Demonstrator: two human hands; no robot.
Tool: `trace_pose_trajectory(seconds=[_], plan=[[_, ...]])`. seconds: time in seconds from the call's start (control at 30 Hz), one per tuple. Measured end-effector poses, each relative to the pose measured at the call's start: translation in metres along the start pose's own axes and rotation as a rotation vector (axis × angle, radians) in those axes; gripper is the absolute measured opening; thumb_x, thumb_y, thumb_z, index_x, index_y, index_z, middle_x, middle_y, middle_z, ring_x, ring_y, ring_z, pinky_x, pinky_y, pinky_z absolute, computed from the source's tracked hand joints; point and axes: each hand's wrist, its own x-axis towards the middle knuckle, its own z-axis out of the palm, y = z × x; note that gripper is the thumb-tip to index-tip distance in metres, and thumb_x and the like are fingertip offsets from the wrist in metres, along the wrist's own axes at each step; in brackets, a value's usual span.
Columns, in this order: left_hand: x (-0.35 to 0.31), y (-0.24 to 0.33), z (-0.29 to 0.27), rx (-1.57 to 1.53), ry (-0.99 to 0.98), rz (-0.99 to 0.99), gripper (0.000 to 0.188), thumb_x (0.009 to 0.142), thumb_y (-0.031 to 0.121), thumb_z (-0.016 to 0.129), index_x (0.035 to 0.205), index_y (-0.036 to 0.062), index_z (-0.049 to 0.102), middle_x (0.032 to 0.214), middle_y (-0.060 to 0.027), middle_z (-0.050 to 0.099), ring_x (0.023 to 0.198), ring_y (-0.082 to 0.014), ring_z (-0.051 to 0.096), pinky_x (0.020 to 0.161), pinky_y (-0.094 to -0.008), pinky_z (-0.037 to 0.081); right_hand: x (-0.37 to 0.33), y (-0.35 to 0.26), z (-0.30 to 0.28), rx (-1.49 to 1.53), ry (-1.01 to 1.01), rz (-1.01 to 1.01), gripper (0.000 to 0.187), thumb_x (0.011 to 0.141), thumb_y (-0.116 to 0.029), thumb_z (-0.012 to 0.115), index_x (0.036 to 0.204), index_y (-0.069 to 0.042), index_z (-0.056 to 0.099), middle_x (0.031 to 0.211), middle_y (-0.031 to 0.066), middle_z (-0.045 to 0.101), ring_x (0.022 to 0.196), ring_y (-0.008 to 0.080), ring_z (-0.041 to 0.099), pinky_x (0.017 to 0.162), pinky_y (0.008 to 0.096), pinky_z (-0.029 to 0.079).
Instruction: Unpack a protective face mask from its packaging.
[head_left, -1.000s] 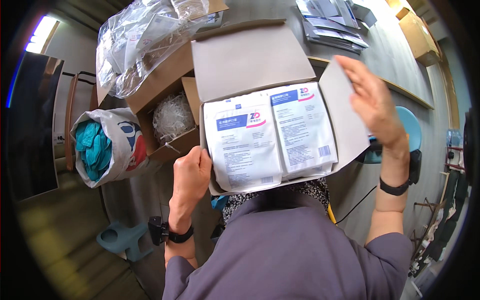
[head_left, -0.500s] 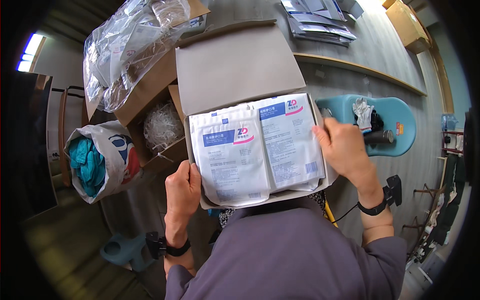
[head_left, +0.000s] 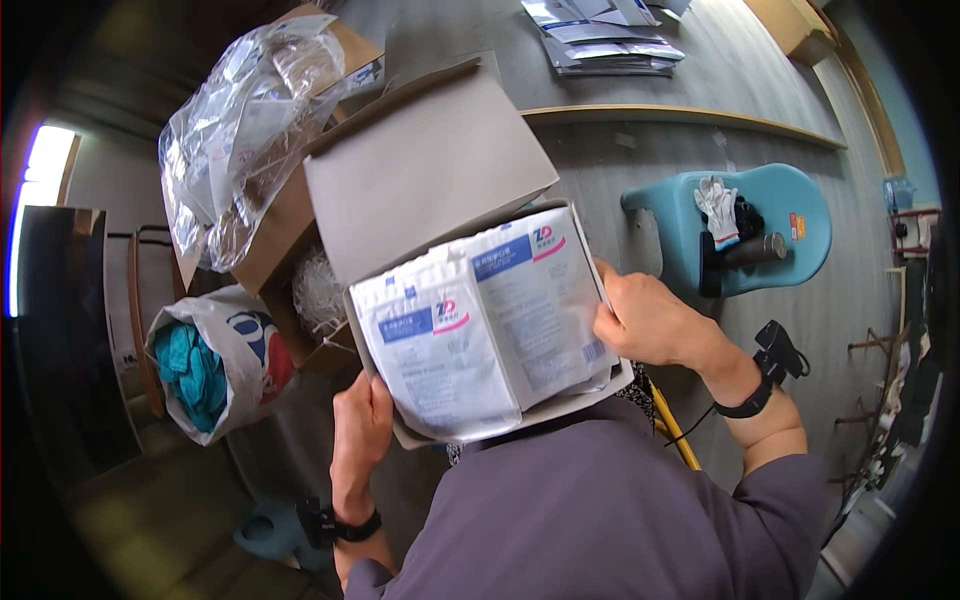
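An open cardboard box (head_left: 430, 170) rests close against my body, its pale lid flap folded back away from me. Two stacks of flat white packets fill it side by side: a left packet (head_left: 445, 350) and a right packet (head_left: 540, 300) lie on top, each with a blue band and a pink mark. My left hand (head_left: 362, 420) grips the box's near left side, thumb at the rim. On the other side my right hand (head_left: 650, 320) has its fingers closed around the right wall; the wall hides some fingertips.
Left stand a brown carton (head_left: 270, 230) with shredded filler (head_left: 318, 290), a transparent plastic bag (head_left: 240, 140) and a white bag (head_left: 240, 350) of teal cloth. A teal stool (head_left: 800, 230) at right carries gloves (head_left: 716, 205) and a dark cylinder (head_left: 755, 249). Flat silvery packages (head_left: 610, 45) lie far off.
The box has turned counterclockwise in the picture, its lid swinging left, with both hands still on it. The surroundings have shifted in view too.
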Motion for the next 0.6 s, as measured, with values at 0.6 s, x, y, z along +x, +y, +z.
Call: trace_pose_trajectory(seconds=[0.6], plan=[[0.104, 0.134, -0.038, 0.27, -0.168, 0.676, 0.02, 0.089, 0.008, 0.048, 0.073, -0.0035, 0.044, 0.062, -0.0242, 0.047, 0.062, -0.0449, 0.053, 0.055, -0.0482, 0.04, -0.022, 0.059, -0.048, 1.08, -0.05, 0.228, 0.047, 0.079, 0.005, 0.057, 0.126, 0.008, 0.052, 0.119, 0.0126, 0.062, 0.11, 0.0175, 0.058, 0.095, 0.0289, 0.045]])
